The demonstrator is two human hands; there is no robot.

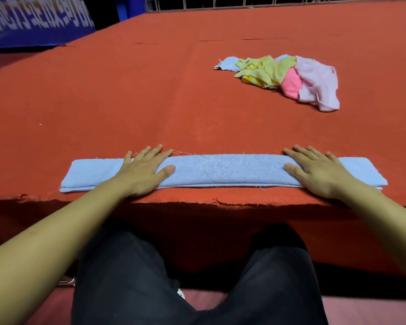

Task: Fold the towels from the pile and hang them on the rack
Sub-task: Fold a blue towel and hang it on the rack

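Wide table [150, 95] covered in red felt-like cloth, near edge frayed; dim room, blue banner [33, 19] w/ white lettering at far left, metal grid rack [244, 1] along the far edge. The person's dark-trousered legs [127, 277] show below the near edge. The blue towel [220, 170] lies just inside that near edge, already folded lengthwise into a long narrow strip of several layers, running left to right. Left hand [143, 172] rests flat on it toward the left end, fingers straight & slightly spread, thumb out along the strip; right hand [319, 171] does the same toward the right end. Neither grips anything, both just press palms down, prob. smoothing the fold. The pile [288, 78] of unfolded towels (pale blue, yellow, pink, light pink) sits crumpled at far right, well apart from the strip. Handling, as a judgement: terry cloth, light, soft, limp, no stiffness, so the layers will slide or spring open if lifted from one point. Frayed threads at edges may snag. Best hold looks like pinching all layers together at both short ends, or at the middle so it drapes evenly over a rack bar. Not fragile, not slippery; felt underneath adds some drag.
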